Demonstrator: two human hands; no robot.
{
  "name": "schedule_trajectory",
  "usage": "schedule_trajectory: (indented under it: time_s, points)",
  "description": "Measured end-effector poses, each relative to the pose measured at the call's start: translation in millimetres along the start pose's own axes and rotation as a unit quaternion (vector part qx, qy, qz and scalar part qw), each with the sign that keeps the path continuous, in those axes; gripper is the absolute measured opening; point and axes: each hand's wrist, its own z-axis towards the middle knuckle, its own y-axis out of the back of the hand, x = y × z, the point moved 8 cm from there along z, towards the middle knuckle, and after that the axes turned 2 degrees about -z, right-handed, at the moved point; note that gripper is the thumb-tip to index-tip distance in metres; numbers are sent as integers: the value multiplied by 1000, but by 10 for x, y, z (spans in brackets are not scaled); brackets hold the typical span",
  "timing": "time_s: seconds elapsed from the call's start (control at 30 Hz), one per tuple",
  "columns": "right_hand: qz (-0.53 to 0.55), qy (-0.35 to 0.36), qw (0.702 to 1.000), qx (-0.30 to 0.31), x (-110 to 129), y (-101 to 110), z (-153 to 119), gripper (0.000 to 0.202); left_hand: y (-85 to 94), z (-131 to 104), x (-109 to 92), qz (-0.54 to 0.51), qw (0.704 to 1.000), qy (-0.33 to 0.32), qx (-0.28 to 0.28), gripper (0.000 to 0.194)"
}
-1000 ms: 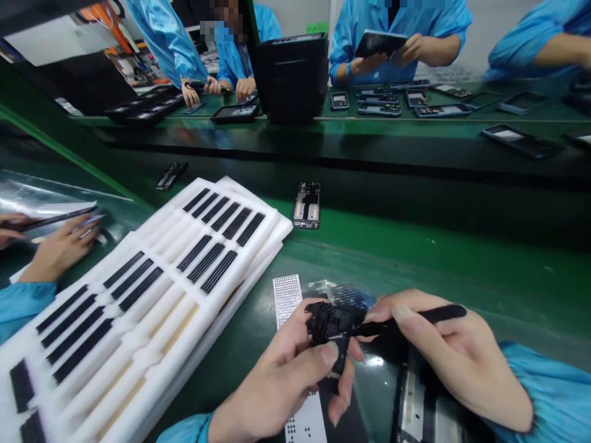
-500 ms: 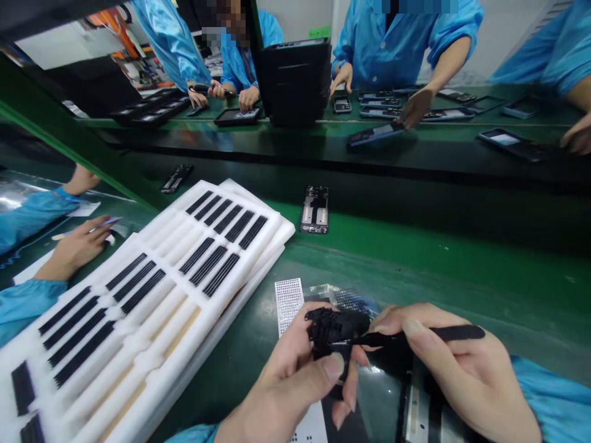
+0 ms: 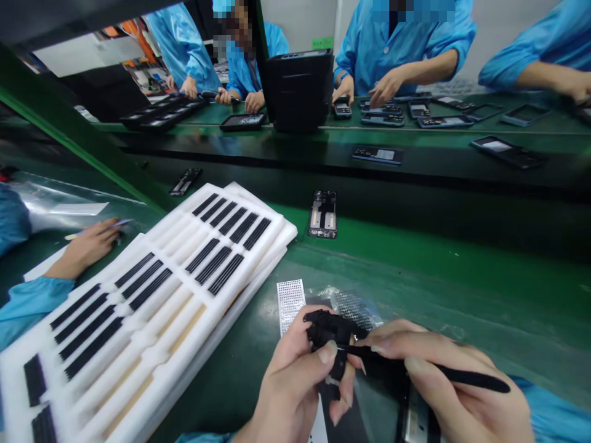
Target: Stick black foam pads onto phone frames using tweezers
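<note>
Head view: the left hand (image 3: 295, 387) pinches a small black part (image 3: 330, 332) between thumb and fingers above the bench's (image 3: 462, 277) near edge. The right hand (image 3: 457, 394) grips black tweezers (image 3: 429, 372), tips touching the part. A foam tray (image 3: 138, 307) lies toward the left edge.

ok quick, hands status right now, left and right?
Left hand: closed, pinching a small black plastic part between thumb and fingers.
Right hand: closed around black tweezers, tips at the part.
</note>
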Motion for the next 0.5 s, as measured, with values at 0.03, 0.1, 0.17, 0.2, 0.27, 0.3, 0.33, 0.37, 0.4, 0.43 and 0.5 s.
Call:
schedule_trajectory:
  time_s: [0.03, 0.1, 0.17, 0.2, 0.27, 0.3, 0.33, 0.37, 0.4, 0.43, 0.5]
  points:
    - [4, 0, 1000, 3, 4, -4, -3, 21, 0, -3, 3, -5, 1000, -6, 6, 19]
    - [16, 2, 1000, 0, 12, 3, -3, 21, 0, -10, 11, -10, 999, -24, 23, 20]
    - [22, 6, 1000, -1, 24, -2, 1, 21, 0, -19, 24, -14, 998, -44, 41, 21]
    - [22, 10, 1000, -8, 37, 0, 1, 20, -1, -23, 33, -15, 997, -53, 47, 21]
    - [19, 24, 999, -23, 80, -8, -11, 20, -6, -24, 56, -16, 997, -62, 46, 21]
    - [17, 32, 999, -25, 107, -21, -25, 20, -10, -22, 62, -16, 997, -64, 39, 21]
    - [16, 40, 999, -23, 134, -31, -41, 20, -15, -18, 63, -17, 997, -64, 30, 22]
    - [15, 47, 999, -15, 155, -39, -56, 19, -20, -16, 57, -18, 998, -60, 20, 22]
    - [13, 54, 998, -5, 171, -29, -64, 19, -18, -17, 41, -16, 998, -56, 10, 23]
    - [9, 58, 998, -10, 171, 27, -57, 19, 7, -25, 13, -10, 999, -53, -5, 25]
    - [-11, 44, 997, -57, 89, 263, 20, 18, 172, -84, -88, 42, 995, -62, -68, 31]
